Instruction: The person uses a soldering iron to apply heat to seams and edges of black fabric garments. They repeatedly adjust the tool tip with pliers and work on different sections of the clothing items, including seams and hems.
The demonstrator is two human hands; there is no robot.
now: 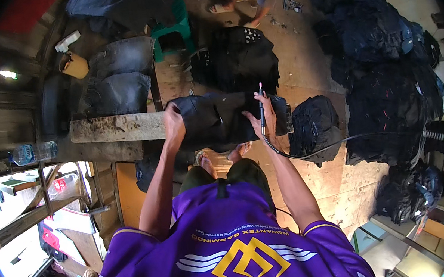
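Across the end of a wooden board (pixel 122 129) lies a black denim-like garment (pixel 217 118), stretched between my hands. My left hand (pixel 174 126) grips its left end, with the fingers curled over the upper edge. In my right hand (pixel 266 116) is a slim pen-shaped rotary tool (pixel 261 106), held upright at the cloth's right side. Its small pinkish tip points away from me, apart from the cloth. A black flexible cable (pixel 311 155) curves from the tool's lower end toward the right.
Heaps of dark garments (pixel 376 99) fill the right side. A smaller pile (pixel 314 128) lies beside the board, another (pixel 243 57) beyond it. A green stool (pixel 179 31), a yellow bucket (pixel 74 65) and plastic bottles (pixel 32 153) are leftward. Another person's hand (pixel 257 18) shows at the top.
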